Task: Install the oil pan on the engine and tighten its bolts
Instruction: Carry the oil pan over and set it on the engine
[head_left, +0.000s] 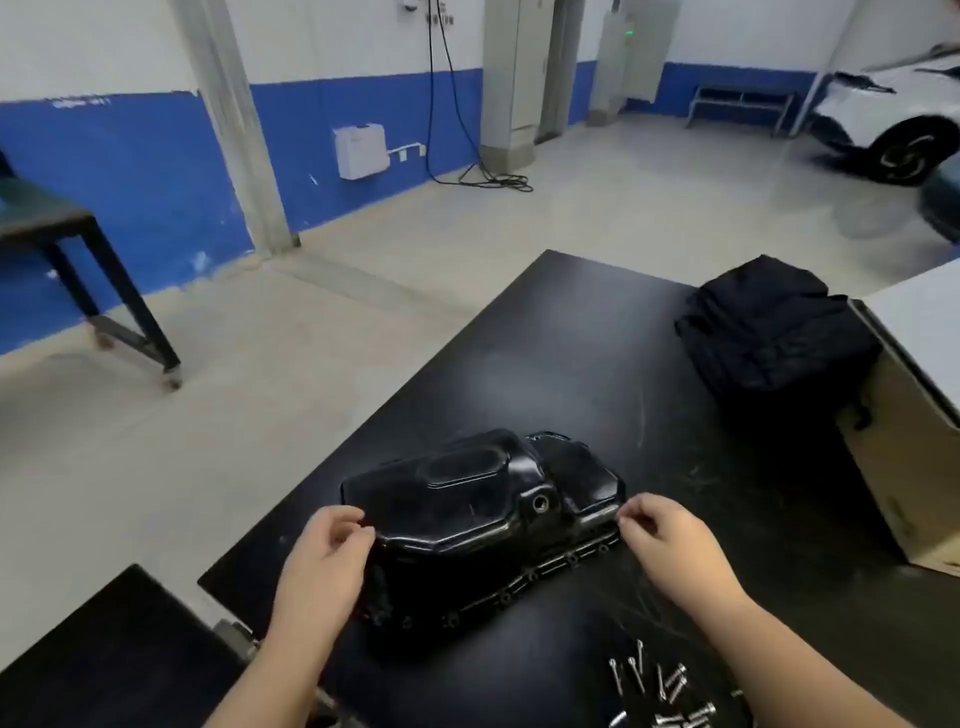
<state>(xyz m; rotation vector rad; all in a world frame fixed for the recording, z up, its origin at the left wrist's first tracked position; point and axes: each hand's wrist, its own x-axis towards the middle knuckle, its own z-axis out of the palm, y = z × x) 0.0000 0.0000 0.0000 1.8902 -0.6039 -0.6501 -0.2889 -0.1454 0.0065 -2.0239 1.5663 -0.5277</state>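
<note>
A glossy black oil pan (483, 514) lies bottom-up on the black table (571, 364), with its drain hole facing me and its bolt flange along the near side. My left hand (327, 556) grips the pan's left end, fingers curled over its edge. My right hand (670, 540) pinches the pan's right end at the flange corner. Several silver bolts (670, 691) lie loose on the table by my right forearm. No engine is in view.
A black bag (769, 327) sits at the table's far right, beside a brown box (904, 457). A second dark surface (119, 660) lies at lower left. Beyond are an open concrete floor, a black bench (78, 260) at left and a white car (893, 109).
</note>
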